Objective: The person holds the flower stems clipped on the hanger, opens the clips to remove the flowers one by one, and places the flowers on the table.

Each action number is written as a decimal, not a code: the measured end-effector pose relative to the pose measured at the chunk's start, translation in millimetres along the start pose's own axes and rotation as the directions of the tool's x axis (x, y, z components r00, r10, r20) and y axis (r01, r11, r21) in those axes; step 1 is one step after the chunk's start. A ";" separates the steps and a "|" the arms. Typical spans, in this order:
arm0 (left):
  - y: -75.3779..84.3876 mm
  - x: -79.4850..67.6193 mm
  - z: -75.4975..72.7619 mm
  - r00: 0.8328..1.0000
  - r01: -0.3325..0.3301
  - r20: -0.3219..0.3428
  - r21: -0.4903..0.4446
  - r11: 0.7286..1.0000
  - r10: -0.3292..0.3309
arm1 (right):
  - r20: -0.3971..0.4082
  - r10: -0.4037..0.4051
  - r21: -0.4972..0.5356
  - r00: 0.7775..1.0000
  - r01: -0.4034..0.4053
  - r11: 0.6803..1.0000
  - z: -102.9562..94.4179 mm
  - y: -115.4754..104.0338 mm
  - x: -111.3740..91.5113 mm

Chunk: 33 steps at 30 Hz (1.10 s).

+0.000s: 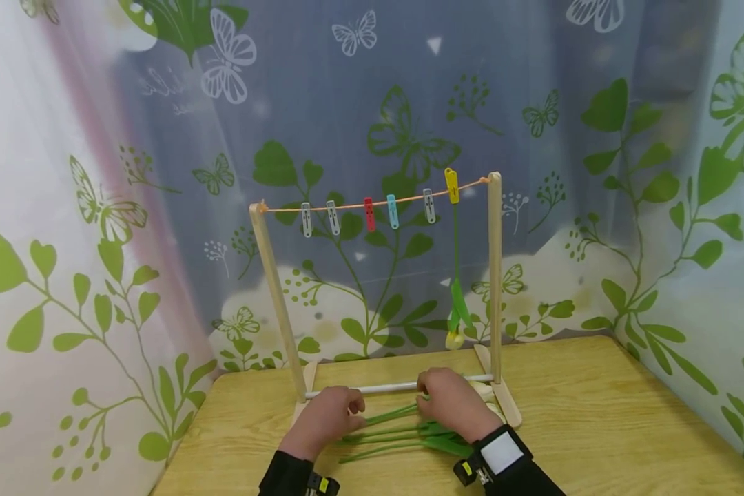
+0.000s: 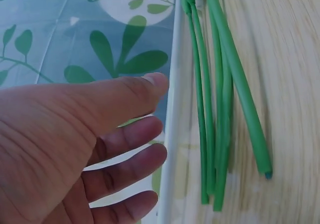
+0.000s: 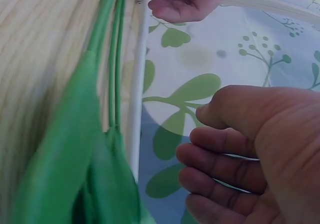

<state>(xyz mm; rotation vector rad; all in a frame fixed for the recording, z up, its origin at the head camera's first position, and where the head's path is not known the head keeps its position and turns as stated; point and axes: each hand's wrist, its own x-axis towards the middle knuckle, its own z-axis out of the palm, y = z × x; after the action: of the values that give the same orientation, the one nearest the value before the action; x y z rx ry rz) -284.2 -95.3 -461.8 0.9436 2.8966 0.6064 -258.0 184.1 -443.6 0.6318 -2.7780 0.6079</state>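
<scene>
Several artificial tulips with green stems (image 1: 384,451) lie side by side on the table, their pale blossoms (image 1: 483,391) partly hidden beyond my right hand. Over the stem ends is my left hand (image 1: 330,417); its thumb and loosely bent fingers hold nothing in the left wrist view, beside the stems (image 2: 245,109). My right hand (image 1: 455,405) hovers near the leafy part, fingers relaxed with nothing between them, apart from the broad leaves (image 3: 65,139) in the right wrist view. One tulip (image 1: 457,306) hangs blossom-down from a yellow clothespin (image 1: 451,186) on the cord.
A wooden frame has two posts (image 1: 494,275), a white bottom rod (image 1: 387,388) and an orange cord (image 1: 347,206). Grey clothespins (image 1: 333,218), a red clothespin (image 1: 369,214) and a blue clothespin (image 1: 393,211) are on the cord. Behind the wooden table (image 1: 570,413) hangs a leaf-and-butterfly curtain (image 1: 322,103).
</scene>
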 end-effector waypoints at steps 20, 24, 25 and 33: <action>45.9 12.0 -15.2 0.990 -0.047 -0.136 -0.140 0.989 0.028 | -0.171 -0.018 0.012 0.985 0.020 1.000 -36.8 -6.7 -8.3; 49.5 14.1 -18.2 0.988 -0.049 -0.150 -0.171 0.984 0.023 | -0.194 -0.031 -0.033 0.981 0.025 0.999 -42.6 -4.5 -8.6; 50.5 14.8 -19.2 0.988 -0.051 -0.154 -0.179 0.983 0.023 | -0.197 -0.031 -0.051 0.980 0.021 0.998 -44.3 -4.0 -8.5; 60.9 18.0 -27.1 0.984 -0.044 -0.179 -0.236 0.971 0.001 | -0.254 -0.106 -0.134 0.961 0.073 0.988 -65.0 -5.0 -8.0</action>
<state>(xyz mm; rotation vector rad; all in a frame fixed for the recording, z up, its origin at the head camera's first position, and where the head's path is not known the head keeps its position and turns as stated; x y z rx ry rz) -268.9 -49.5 -412.4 0.9340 2.8743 1.0658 -240.5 211.6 -386.7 0.6001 -2.5040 0.4590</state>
